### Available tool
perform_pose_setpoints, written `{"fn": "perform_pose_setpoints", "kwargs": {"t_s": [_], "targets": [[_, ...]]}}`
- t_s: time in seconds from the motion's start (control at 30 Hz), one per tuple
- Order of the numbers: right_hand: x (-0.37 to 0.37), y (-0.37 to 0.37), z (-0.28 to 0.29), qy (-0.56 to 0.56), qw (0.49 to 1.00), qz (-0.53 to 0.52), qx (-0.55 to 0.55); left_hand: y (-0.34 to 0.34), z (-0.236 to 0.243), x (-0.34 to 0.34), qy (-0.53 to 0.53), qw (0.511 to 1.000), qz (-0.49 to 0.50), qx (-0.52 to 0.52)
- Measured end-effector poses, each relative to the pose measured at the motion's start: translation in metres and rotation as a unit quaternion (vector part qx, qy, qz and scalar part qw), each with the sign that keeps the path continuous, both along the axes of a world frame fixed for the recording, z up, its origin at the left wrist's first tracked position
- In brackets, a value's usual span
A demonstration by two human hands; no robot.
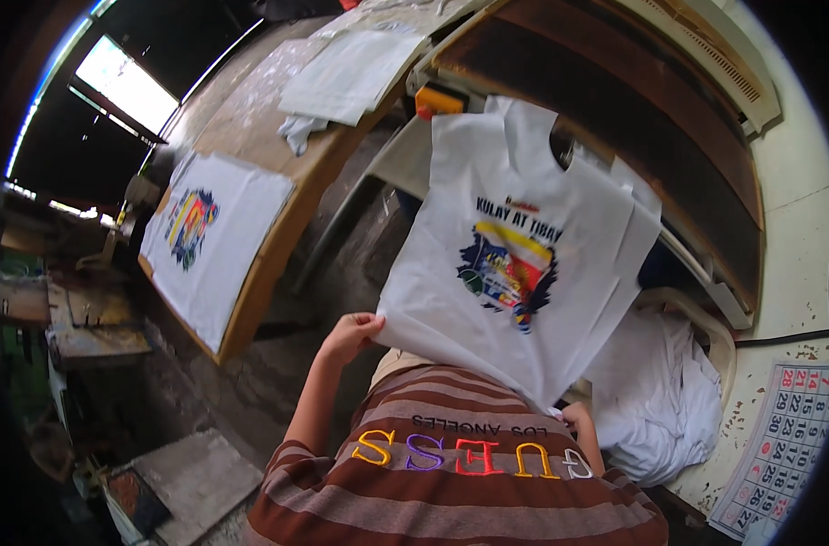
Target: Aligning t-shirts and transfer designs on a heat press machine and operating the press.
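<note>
Spread in front of me is a white shirt panel [414, 273] with a neck cutout and a colourful print in its middle. My left hand [353, 335] pinches its near left corner between thumb and fingers. At the near right corner, my right hand [578, 419] has its fingers closed on the cloth edge, partly hidden by fabric. The panel's far end rests by the front of a large machine, with other white layers showing under its right side.
A dark, wide-slatted machine [606, 100] stands beyond. On the left, a long board [260, 273] carries another printed white panel [242, 246] and a stack of white sheets [351, 73]. White cloths [656, 391] heap in a chair at right, beside a wall calendar [778, 446].
</note>
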State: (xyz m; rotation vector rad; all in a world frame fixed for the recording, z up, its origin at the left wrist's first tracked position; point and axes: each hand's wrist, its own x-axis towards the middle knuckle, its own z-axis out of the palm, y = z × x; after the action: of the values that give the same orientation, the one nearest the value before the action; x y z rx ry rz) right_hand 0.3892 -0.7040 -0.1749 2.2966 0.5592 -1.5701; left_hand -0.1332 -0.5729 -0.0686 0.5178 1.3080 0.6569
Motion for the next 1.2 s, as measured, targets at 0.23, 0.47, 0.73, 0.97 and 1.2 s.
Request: {"fn": "perform_pose_setpoints", "kwargs": {"t_s": [0.23,0.47,0.73,0.97,1.2], "targets": [[0.019,0.077,0.070,0.373,0.739,-0.305,0.471,-0.041,0.082,-0.027,-0.036,0.938,0.294,0.179],[-0.080,0.176,0.217,0.372,0.698,-0.236,0.565,-0.082,0.124,-0.100,0.043,0.852,0.431,0.294],[-0.177,0.255,0.282,0.442,0.703,-0.095,0.549,-0.154,0.169,-0.182,0.092,0.795,0.493,0.342],[-0.296,0.278,0.359,0.524,0.614,0.022,0.590,-0.229,0.220,-0.258,0.163,0.706,0.547,0.419],[-0.378,0.303,0.376,0.587,0.585,0.057,0.557,-0.279,0.235,-0.308,0.200,0.674,0.565,0.432]]}}
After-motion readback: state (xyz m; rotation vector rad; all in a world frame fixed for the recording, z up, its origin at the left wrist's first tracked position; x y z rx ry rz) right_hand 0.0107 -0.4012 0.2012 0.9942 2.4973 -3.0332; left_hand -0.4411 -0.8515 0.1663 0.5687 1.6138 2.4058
